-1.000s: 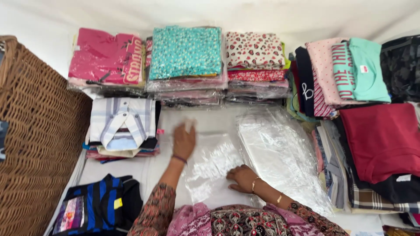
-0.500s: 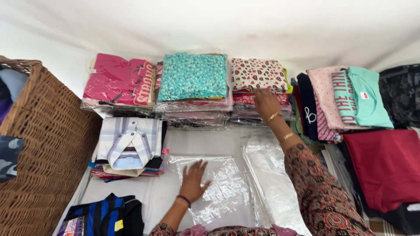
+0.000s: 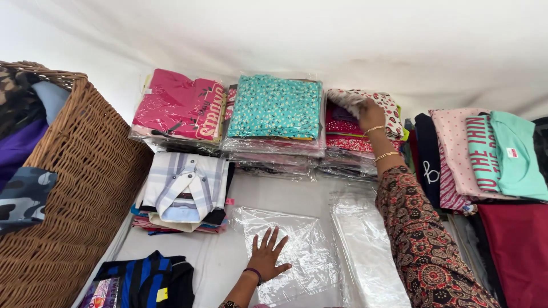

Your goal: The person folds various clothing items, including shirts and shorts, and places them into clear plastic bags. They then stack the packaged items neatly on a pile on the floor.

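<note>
the right hand (image 3: pixel 370 114) reaches up to the back row and lifts the edge of the top packet (image 3: pixel 365 104), a folded white garment with a small red pattern in a clear wrapper; fingers curled around its left edge, the packet tilted up off the pile of red and pink packets (image 3: pixel 348 142) beneath it. two bangles (image 3: pixel 381 142) sit on the wrist, and the patterned dark red sleeve (image 3: pixel 422 245) runs down to the bottom edge

the left hand (image 3: pixel 267 255) lies flat, fingers spread, palm down on an empty clear plastic bag (image 3: pixel 302 251) on the white cloth surface (image 3: pixel 274 191); it holds nothing, only presses. just right of that bag lies a second stack of clear bags (image 3: pixel 365 251), partly under the right forearm

left of the lifted packet stand a stack topped by a teal printed packet (image 3: pixel 277 108) and one topped by a pink packet (image 3: pixel 180 105). in front of the pink one is a pile with a striped collared shirt (image 3: pixel 182 188), and nearer still a blue and black striped garment (image 3: pixel 145 279). a wicker basket (image 3: pixel 80 188) full of clothes fills the left side. at the far right lie unwrapped folded clothes, among them a mint tee (image 3: pixel 516 154) and a maroon garment (image 3: pixel 514 251)
</note>
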